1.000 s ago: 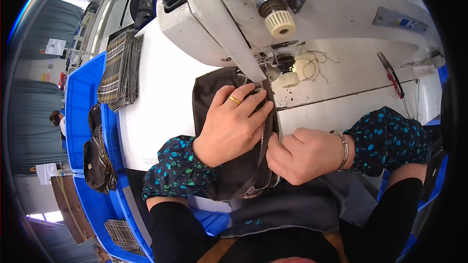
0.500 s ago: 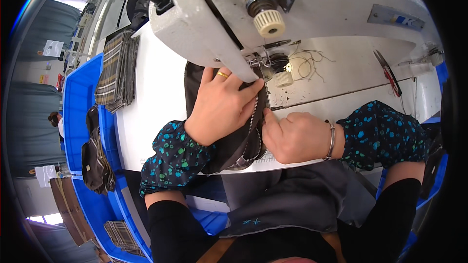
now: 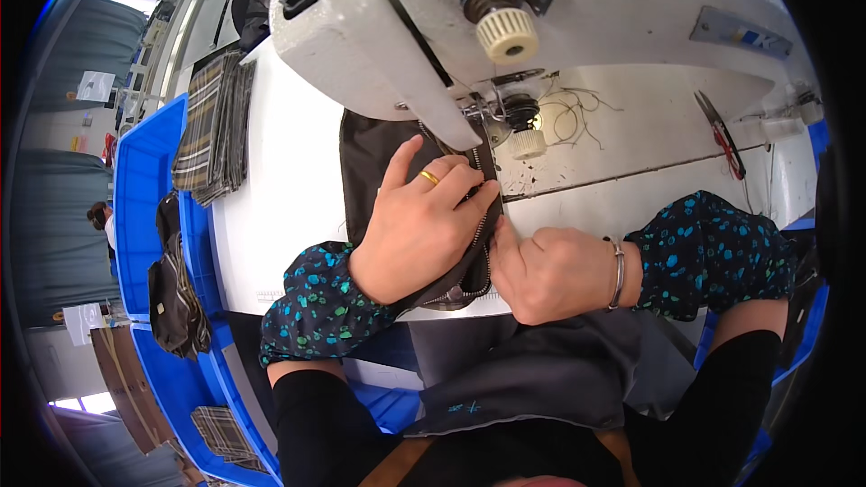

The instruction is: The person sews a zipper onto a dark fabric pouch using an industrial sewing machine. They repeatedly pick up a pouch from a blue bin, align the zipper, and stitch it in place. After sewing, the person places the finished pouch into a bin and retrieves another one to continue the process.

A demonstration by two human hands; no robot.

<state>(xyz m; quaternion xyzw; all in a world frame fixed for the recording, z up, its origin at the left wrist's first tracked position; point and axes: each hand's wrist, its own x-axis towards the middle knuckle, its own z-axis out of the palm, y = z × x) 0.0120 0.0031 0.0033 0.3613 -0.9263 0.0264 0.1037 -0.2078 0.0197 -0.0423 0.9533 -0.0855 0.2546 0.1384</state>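
A dark brown fabric piece [image 3: 368, 162] with a metal zipper [image 3: 488, 251] lies under the sewing machine's head [image 3: 361, 45]. My left hand [image 3: 417, 225], a gold ring on one finger, rests palm down on the cloth. Its fingers are apart, the outermost stretched out and the others bent toward the zipper. At the cloth's right edge, my right hand [image 3: 550, 271] is closed, with thumb and forefinger pinching the edge beside the zipper. Its other fingers curl under. The zipper pull [image 3: 456, 292] shows near the table's front edge. The machine's head partly hides the needle area.
Red-handled scissors [image 3: 722, 140] lie on the table at the right. Loose thread [image 3: 577, 113] and lint are behind my right hand. Plaid cloth pieces [image 3: 212, 126] are stacked at the left, near blue bins [image 3: 149, 207]. Dark pieces [image 3: 171, 298] hang over a bin's edge.
My left hand has drawn back from the presser foot toward me, its fingers spreading more. My right hand has shifted slightly nearer, still at the cloth's edge. The zipper's near end has straightened somewhat.
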